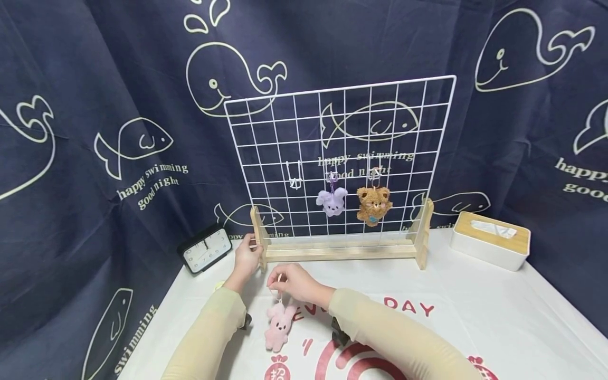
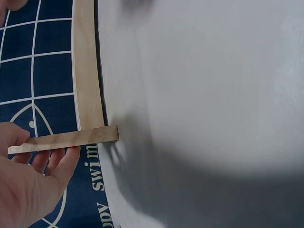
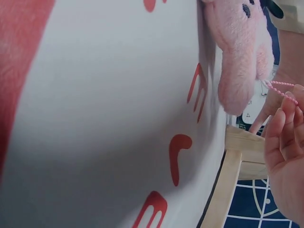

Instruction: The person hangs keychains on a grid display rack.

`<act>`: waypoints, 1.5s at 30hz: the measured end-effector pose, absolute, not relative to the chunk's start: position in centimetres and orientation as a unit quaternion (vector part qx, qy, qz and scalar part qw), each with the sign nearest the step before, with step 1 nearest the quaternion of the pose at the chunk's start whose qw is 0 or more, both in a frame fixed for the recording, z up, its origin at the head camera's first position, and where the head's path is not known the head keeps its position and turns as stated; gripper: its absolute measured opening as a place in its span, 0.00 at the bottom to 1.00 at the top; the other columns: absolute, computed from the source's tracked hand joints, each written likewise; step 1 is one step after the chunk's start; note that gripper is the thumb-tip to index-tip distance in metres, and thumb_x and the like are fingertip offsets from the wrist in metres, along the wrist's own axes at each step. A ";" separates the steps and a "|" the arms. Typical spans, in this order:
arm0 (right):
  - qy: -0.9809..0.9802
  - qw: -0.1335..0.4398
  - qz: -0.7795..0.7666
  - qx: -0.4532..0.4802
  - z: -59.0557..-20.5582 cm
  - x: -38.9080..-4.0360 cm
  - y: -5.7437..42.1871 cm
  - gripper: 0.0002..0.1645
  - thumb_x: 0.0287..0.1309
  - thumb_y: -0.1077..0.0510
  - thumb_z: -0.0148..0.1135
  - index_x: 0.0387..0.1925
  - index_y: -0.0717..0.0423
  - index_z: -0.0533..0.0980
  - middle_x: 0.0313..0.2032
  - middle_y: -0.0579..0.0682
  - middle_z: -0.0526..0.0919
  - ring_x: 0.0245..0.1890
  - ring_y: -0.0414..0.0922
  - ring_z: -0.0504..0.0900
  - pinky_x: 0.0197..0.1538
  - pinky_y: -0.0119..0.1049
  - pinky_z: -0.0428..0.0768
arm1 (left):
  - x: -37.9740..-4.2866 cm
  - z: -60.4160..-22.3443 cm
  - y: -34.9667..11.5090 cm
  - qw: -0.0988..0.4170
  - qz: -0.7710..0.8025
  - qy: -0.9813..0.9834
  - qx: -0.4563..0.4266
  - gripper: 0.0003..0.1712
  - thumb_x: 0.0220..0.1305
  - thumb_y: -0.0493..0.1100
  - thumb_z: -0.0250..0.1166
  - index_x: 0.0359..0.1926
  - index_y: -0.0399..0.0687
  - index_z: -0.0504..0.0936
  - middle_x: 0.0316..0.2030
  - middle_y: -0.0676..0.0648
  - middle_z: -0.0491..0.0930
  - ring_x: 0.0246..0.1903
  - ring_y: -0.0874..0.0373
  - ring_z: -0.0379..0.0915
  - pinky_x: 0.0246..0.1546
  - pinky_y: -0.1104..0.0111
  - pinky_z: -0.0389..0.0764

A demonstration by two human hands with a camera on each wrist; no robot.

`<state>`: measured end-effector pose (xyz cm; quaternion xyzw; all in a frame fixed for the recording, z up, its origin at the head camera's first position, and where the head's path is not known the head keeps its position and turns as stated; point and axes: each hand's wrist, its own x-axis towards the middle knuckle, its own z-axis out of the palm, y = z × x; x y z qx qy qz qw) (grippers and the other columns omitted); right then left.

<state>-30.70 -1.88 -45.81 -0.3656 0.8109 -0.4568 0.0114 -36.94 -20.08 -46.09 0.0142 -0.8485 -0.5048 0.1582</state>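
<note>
My right hand [image 1: 296, 282] pinches the pink cord loop [image 3: 284, 89] of a pink plush bunny [image 1: 278, 327], which dangles below the fingers over the table. In the right wrist view the bunny [image 3: 240, 52] appears upside down, its ears toward the cord. With fingers and thumb on either side, my left hand [image 1: 248, 257] grips the left wooden foot [image 2: 64, 139] of a white wire grid rack [image 1: 339, 142]. On the grid hang a purple plush bunny head [image 1: 331, 202] and a brown plush bear [image 1: 374, 206]. A bare white hook [image 1: 294, 182] sits left of them.
Left of the rack stands a clock [image 1: 206, 250] in a black frame. A tissue box [image 1: 491, 240] with a wooden lid stands on the right. The white tablecloth [image 1: 451, 295] has red prints, and a dark blue curtain [image 1: 332, 42] with whale drawings hangs behind.
</note>
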 end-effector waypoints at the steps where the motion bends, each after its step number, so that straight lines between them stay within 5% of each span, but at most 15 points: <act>1: 0.808 0.009 -0.458 -0.369 -45.7 -30.7 -1.8 0.03 0.61 0.62 0.70 0.32 0.58 0.84 0.27 0.39 0.81 0.22 0.32 0.79 0.31 0.25 0.78 | -37.0 -46.1 -20.1 0.160 -0.504 -0.849 0.013 0.22 0.67 0.29 0.58 0.61 0.35 0.73 0.55 0.30 0.78 0.54 0.36 0.78 0.57 0.50 0.84; 45: 0.779 -0.051 -0.489 -0.390 -42.3 -30.6 -0.1 0.03 0.64 0.62 0.67 0.37 0.58 0.84 0.32 0.45 0.83 0.30 0.34 0.77 0.36 0.29 0.84 | -36.9 -45.8 -20.1 0.143 -0.504 -0.851 0.019 0.22 0.69 0.30 0.58 0.63 0.36 0.72 0.57 0.31 0.77 0.56 0.36 0.77 0.58 0.50 0.83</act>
